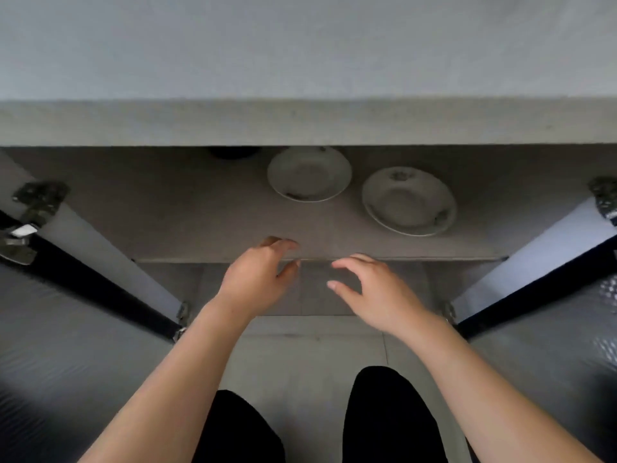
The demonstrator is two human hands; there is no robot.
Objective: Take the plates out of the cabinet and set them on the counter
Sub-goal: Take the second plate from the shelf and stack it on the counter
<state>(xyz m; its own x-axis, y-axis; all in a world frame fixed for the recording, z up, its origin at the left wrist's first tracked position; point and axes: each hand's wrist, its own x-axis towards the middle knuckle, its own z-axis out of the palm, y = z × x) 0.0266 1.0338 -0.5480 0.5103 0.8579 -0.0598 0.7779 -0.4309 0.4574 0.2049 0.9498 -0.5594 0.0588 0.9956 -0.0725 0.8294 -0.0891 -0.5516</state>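
Head view, looking straight down past the front edge of the surface [300,45], which is grey.

Cabinet [484,182] under it is open. The left door [66,329] and right door [551,329] are both swung out wide, with hinges [36,198] showing on the inner edges.

Both plates are on the cabinet shelf [167,222], none on the surface.
- Left plate [309,173]: white, dark pattern on the rim, lies flat. Its far edge is tucked under the surface overhang.
- Right plate [409,200]: same type, flat, nearer the shelf front. It sits near the first with a narrow gap between, not touching.

A dark object [233,152] sits at the back left of the plates, mostly hidden by the overhang, so I can't tell what it is.

Left grip [257,282]: empty, fingers loosely curled, thumb apart, fingertips over the shelf's front edge. It is well short of the left plate.

Right grip [374,295]: empty, fingers spread and relaxed, just in front of the shelf edge and clear of the right plate.

The two grips are near each other and not touching. Neither contacts a plate.

Below that are the grey tiled floor [300,345] and the person's legs in black [384,412].
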